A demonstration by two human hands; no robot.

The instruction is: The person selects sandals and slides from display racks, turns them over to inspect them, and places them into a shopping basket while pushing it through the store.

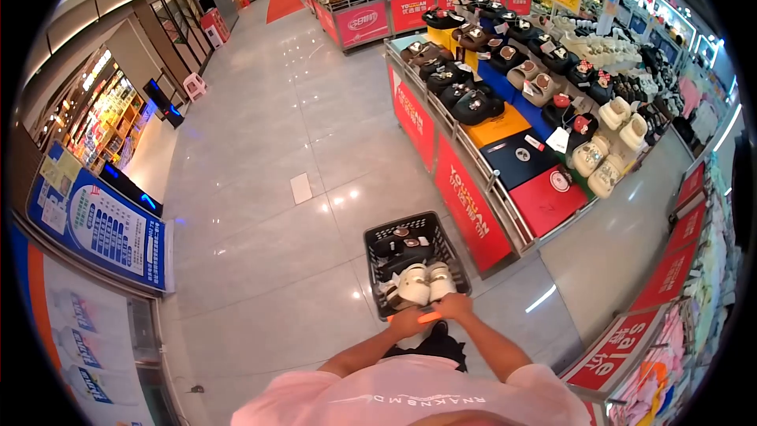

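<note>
Both my hands are closed on the orange handle (pixel 430 318) of a black shopping basket (pixel 460 264), which is in front of my legs. My left hand (pixel 408 321) grips the handle's left end, and my right hand (pixel 454 307) wraps round its right end. Inside the basket, a pair of cream shoes (pixel 413 285) lies nearest to me. Black shoes (pixel 402 248) with round brown badges lie behind them. The basket's lower side and whatever it rests on are hidden from this angle.
Right of the basket stands a red-sided display table (pixel 474 199) with rows of slippers and shoe boxes (pixel 519 159). A sale rack (pixel 613 349) of clothes stands at lower right. Left are a blue notice board (pixel 106 225) and a pink stool (pixel 194 87). Tiled floor (pixel 260 142) runs between.
</note>
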